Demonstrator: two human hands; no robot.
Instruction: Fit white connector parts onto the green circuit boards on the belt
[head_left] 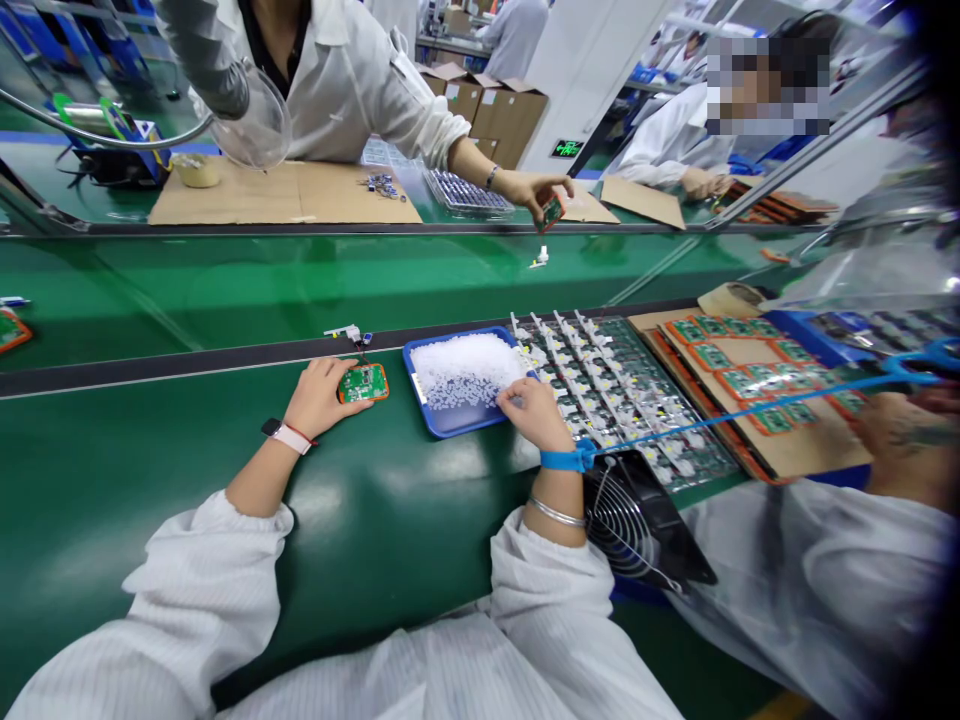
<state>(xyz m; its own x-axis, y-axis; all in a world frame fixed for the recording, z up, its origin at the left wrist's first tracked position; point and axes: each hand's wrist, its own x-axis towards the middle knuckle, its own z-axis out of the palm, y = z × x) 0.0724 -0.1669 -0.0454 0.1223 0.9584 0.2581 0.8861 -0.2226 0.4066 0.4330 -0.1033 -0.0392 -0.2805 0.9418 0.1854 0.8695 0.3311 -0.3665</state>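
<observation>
My left hand (321, 400) grips a green circuit board (363, 383) with an orange rim, thumb at its lower edge and fingers along the top. A small white part with wires (349, 334) lies just beyond the board and seems joined to it. To the right sits a blue tray (459, 424) with small white translucent pieces (469, 365), heaped at the back and thinly scattered in front. Over the tray's right side, my right hand (536, 408) has thumb and fingertips pinched together. Whatever is between those fingertips is too small to make out.
Right of the tray are a clear tray of white wired parts (600, 380), a black fan (645, 520) and cardboard with orange-rimmed boards (750, 360). A blue cord (720, 420) runs from my right wrist. Across the green belt (300, 275), a co-worker's hand (536, 192) holds another board.
</observation>
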